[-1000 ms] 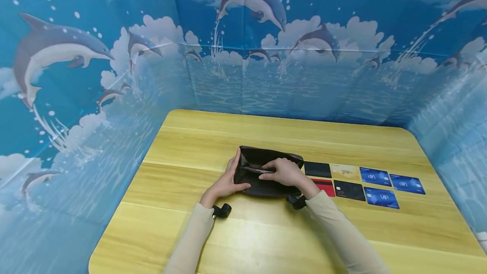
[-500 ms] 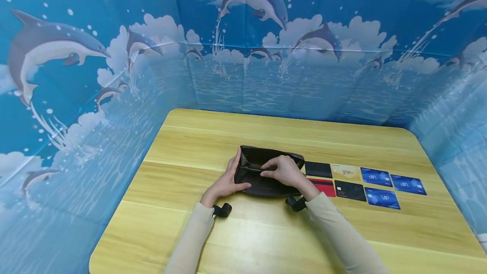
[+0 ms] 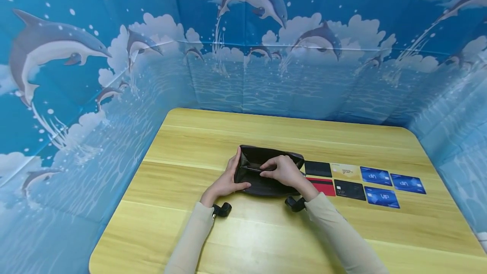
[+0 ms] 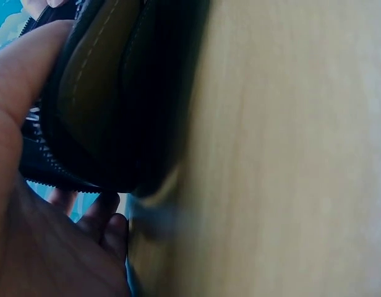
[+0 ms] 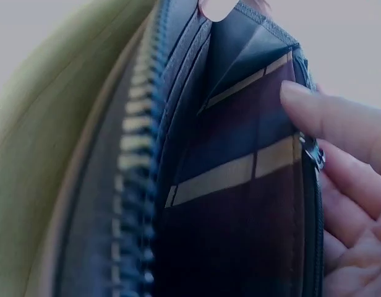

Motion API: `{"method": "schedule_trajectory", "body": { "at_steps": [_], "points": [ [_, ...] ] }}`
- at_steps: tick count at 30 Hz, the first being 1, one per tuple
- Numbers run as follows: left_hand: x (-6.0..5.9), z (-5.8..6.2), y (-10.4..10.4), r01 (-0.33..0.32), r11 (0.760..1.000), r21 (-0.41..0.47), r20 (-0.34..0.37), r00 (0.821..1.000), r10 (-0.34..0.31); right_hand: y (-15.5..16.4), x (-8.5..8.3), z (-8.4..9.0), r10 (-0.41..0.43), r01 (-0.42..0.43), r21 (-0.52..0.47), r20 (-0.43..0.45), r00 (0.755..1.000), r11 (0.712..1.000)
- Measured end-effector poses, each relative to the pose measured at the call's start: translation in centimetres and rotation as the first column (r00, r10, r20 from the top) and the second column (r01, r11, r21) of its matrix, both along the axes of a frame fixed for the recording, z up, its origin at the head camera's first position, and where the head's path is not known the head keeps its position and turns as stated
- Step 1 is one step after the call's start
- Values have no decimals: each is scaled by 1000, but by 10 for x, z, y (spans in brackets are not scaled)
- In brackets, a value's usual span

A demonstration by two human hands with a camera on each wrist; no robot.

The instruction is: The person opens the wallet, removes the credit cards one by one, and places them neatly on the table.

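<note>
A long black zip-around wallet (image 3: 262, 188) stands spread open on the table, its mouth facing up. My left hand (image 3: 225, 183) grips its left end, thumb at the front and fingers behind; the left wrist view shows the thumb pressed on the wallet's edge. My right hand (image 3: 286, 172) reaches inside and pinches the top edge of the inner divider. In the right wrist view a small zipper pull (image 5: 315, 154) sits on that edge, close to the thumb. Card slots (image 5: 187, 59) line the inner wall, and pale strips (image 5: 215, 179) cross the divider. The wallet's bottom is too dark to make out.
Several cards lie in two rows right of the wallet: a black card (image 3: 318, 169), a gold one (image 3: 345, 172), a red one (image 3: 322, 186), a black VIP card (image 3: 350, 190) and blue ones (image 3: 382, 197). A dolphin-print curtain (image 3: 243, 79) surrounds the wooden table (image 3: 201, 134).
The divider's top edge, which showed a pale gap a second ago, now looks like a thin dark line. My right fingers have shifted slightly along it; the left hand stays in place.
</note>
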State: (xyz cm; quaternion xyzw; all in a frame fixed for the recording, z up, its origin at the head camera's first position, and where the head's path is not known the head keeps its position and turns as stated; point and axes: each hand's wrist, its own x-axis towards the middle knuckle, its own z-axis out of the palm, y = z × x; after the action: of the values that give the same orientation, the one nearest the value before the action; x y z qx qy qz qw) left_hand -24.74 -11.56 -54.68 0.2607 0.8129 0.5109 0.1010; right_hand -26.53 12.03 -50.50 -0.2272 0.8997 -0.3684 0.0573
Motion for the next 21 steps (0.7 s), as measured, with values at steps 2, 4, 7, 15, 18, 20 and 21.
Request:
{"method": "schedule_trajectory", "body": {
  "at_steps": [2,4,7,15,18,20,21],
  "points": [
    [0,0,-1,2,1000,2,2,1000,-2,0,-1,-1,39,-39,23,8,999,999],
    [0,-1,-1,5,1000,4,1,1000,-5,1,-1,-1,79,-80,45,19,997,996],
    [0,-1,-1,10,1000,9,4,1000,-10,1,-2,-1,122,-121,80,-5,992,989],
    [-1,0,-1,9,1000,5,10,1000,-9,1,-2,-2,93,-92,17,-99,991,996],
    [-1,0,-1,8,1000,7,13,1000,-8,2,-2,-4,66,-68,-18,-70,995,998],
    [-1,0,0,9,1000,9,14,1000,-9,4,-2,-6,57,-59,-34,-45,997,998],
    [-1,0,0,9,1000,9,13,1000,-9,4,-2,-6,52,-53,-46,-29,998,998]
  ]
}}
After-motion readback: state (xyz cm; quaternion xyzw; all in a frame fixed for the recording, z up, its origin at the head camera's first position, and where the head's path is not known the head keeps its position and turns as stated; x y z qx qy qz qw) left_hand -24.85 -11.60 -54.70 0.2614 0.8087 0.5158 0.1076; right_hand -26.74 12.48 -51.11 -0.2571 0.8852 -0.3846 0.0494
